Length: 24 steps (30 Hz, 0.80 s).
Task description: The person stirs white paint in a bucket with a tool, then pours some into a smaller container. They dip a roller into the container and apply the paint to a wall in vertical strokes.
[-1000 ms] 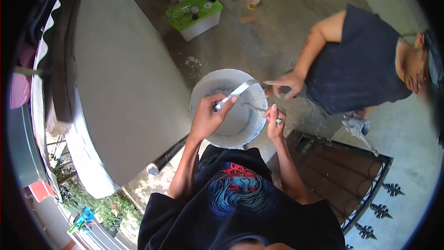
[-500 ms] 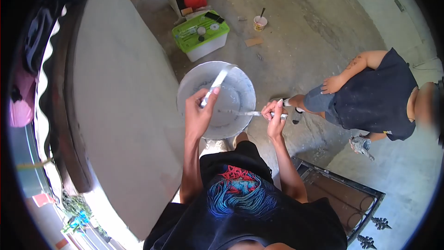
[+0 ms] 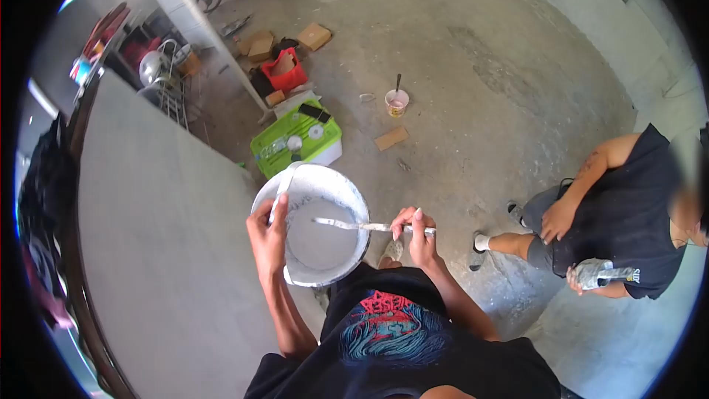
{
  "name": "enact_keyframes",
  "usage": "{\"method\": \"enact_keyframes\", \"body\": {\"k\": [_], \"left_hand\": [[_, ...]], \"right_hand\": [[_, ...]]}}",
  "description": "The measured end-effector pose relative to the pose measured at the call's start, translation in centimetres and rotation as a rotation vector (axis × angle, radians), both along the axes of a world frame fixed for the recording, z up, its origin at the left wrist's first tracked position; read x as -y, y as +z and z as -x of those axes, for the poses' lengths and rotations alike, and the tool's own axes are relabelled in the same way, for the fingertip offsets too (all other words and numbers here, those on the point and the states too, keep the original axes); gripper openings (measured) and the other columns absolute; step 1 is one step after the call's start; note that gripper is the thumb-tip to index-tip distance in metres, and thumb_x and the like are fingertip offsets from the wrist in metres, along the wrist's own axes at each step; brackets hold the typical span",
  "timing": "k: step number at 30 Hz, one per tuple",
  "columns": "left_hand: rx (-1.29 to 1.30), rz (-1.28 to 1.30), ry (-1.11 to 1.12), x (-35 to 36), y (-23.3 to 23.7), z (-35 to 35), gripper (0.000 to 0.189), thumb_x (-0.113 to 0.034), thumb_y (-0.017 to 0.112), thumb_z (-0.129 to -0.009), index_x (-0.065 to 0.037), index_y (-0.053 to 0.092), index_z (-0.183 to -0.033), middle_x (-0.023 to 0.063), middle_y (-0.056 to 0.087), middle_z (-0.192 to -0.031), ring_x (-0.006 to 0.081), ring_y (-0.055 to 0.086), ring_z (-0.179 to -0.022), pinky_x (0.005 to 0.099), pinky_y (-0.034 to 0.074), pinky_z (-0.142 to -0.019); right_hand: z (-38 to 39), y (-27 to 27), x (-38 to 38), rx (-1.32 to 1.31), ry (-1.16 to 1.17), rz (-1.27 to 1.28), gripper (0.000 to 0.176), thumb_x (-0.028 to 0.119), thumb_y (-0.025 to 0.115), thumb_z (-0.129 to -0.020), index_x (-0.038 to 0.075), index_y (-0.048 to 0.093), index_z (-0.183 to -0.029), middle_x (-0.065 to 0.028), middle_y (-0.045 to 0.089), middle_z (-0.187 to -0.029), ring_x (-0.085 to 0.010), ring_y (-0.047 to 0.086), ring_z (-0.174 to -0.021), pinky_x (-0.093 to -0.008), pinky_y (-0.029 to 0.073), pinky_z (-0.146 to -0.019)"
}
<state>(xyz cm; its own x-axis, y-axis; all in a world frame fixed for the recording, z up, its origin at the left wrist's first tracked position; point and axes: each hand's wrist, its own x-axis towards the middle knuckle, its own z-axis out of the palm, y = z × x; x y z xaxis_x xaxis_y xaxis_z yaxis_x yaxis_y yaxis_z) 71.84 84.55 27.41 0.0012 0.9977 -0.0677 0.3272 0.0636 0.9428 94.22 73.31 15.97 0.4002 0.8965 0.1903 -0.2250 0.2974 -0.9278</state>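
Observation:
A white bucket (image 3: pixel 347 185) with a pale grey liquid (image 3: pixel 317 251) inside is in front of my body. My left hand (image 3: pixel 267 240) is closed around the bucket's broad white handle (image 3: pixel 283 196), at the bucket's left side. Between the fingers of my right hand (image 3: pixel 417 236) is the end of a thin, paint-smeared stick (image 3: pixel 377 227). The stick lies nearly level across the bucket's right rim, its far end over the liquid.
A person (image 3: pixel 605 207) stands at my right, holding a smeared tool (image 3: pixel 602 273). A large grey panel (image 3: pixel 162 244) is at my left. Beyond the bucket are a green-lidded box (image 3: pixel 269 140), a red bag (image 3: pixel 289 74) and a small tub (image 3: pixel 396 107).
My view has swung up, showing more floor. The bucket, still held by its handle, appears further left and closer. The stick's far end shows above the liquid. The other person's tool hand is raised.

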Motion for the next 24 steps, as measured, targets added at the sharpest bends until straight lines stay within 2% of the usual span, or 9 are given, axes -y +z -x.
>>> {"method": "enact_keyframes", "body": {"k": [2, 6, 12, 15, 17, 18, 19, 21, 24], "left_hand": [[0.123, 0.007, 0.025, -3.5, -0.4, 0.1, 0.038, -0.035, 0.064, -0.092, -0.009, 0.051, -0.068, -0.0109, 0.030, -0.054, 0.0000, 0.021, -0.046, 0.0228, 0.012, -0.042], [0.165, 0.066, 0.027, -10.7, 2.0, -7.6, 0.036, -0.036, 0.064, -0.092, -0.011, 0.051, -0.070, -0.0118, 0.029, -0.054, -0.0009, 0.020, -0.045, 0.0224, 0.012, -0.041], [0.296, 0.078, -0.170, -21.5, 2.6, -18.4, 0.030, -0.031, 0.062, -0.095, -0.013, 0.051, -0.073, -0.0132, 0.027, -0.057, -0.0014, 0.018, -0.046, 0.0218, 0.011, -0.041], [0.302, 0.078, -0.208, -27.9, 1.8, -21.6, 0.035, -0.034, 0.066, -0.092, -0.009, 0.052, -0.072, -0.0105, 0.032, -0.057, 0.0002, 0.022, -0.046, 0.0222, 0.013, -0.042], [0.339, 0.082, -0.250, -32.5, 1.2, -25.1, 0.034, -0.034, 0.066, -0.092, -0.009, 0.053, -0.074, -0.0108, 0.031, -0.057, -0.0004, 0.022, -0.047, 0.0226, 0.013, -0.042], [0.339, 0.071, -0.265, -34.8, 1.0, -27.3, 0.032, -0.033, 0.067, -0.092, -0.010, 0.053, -0.074, -0.0111, 0.030, -0.056, -0.0005, 0.021, -0.046, 0.0226, 0.013, -0.042], [0.335, 0.056, -0.284, -37.1, 0.9, -29.4, 0.031, -0.033, 0.067, -0.092, -0.010, 0.054, -0.075, -0.0114, 0.030, -0.056, -0.0007, 0.021, -0.046, 0.0226, 0.013, -0.042], [0.351, 0.060, -0.322, -41.9, 0.6, -33.6, 0.031, -0.032, 0.067, -0.092, -0.012, 0.053, -0.074, -0.0120, 0.030, -0.056, -0.0012, 0.021, -0.046, 0.0221, 0.013, -0.042], [0.356, 0.051, -0.307, -46.9, -0.7, -37.9, 0.031, -0.032, 0.067, -0.092, -0.013, 0.053, -0.073, -0.0125, 0.030, -0.056, -0.0015, 0.022, -0.046, 0.0217, 0.013, -0.041]], "right_hand": [[-1.1, 1.2, -2.9, 0.046, 0.041, 0.025, 0.055, 0.038, 0.029, -0.106, 0.000, 0.056, -0.077, -0.0081, 0.056, -0.068, -0.0161, 0.057, -0.064, -0.0307, 0.046, -0.064], [-9.2, 3.9, -9.0, 0.116, 0.004, -0.026, 0.055, 0.038, 0.026, -0.106, 0.000, 0.057, -0.080, -0.0096, 0.059, -0.070, -0.0175, 0.059, -0.066, -0.0334, 0.049, -0.069], [-18.3, 5.7, -17.3, 0.240, -0.264, -0.084, 0.054, 0.037, 0.028, -0.105, 0.000, 0.057, -0.079, -0.0107, 0.060, -0.072, -0.0199, 0.059, -0.068, -0.0358, 0.048, -0.071], [-21.8, 7.0, -21.6, 0.399, -0.399, -0.024, 0.053, 0.036, 0.027, -0.105, -0.001, 0.058, -0.082, -0.0107, 0.059, -0.073, -0.0196, 0.057, -0.069, -0.0343, 0.046, -0.070], [-24.6, 8.2, -25.1, 0.652, -0.558, 0.144, 0.050, 0.034, 0.028, -0.105, -0.001, 0.060, -0.089, -0.0111, 0.059, -0.075, -0.0201, 0.056, -0.071, -0.0336, 0.045, -0.070], [-26.2, 8.6, -26.4, 0.765, -0.582, 0.225, 0.040, 0.028, 0.036, -0.105, 0.000, 0.062, -0.095, -0.0075, 0.057, -0.071, -0.0157, 0.055, -0.066, -0.0300, 0.045, -0.065], [-27.5, 9.1, -27.8, 0.760, -0.599, 0.231, 0.040, 0.028, 0.036, -0.105, 0.000, 0.062, -0.095, -0.0075, 0.057, -0.071, -0.0157, 0.055, -0.066, -0.0300, 0.045, -0.065], [-30.2, 10.0, -30.6, 0.335, -0.355, 0.544, 0.041, 0.032, 0.039, -0.104, -0.001, 0.062, -0.098, -0.0052, 0.056, -0.069, -0.0100, 0.053, -0.060, -0.0244, 0.043, -0.057], [-33.4, 6.7, -34.5, 0.255, -0.392, 0.460, 0.032, 0.025, 0.045, -0.102, -0.003, 0.062, -0.099, -0.0044, 0.060, -0.070, -0.0084, 0.057, -0.060, -0.0226, 0.046, -0.056]]}}
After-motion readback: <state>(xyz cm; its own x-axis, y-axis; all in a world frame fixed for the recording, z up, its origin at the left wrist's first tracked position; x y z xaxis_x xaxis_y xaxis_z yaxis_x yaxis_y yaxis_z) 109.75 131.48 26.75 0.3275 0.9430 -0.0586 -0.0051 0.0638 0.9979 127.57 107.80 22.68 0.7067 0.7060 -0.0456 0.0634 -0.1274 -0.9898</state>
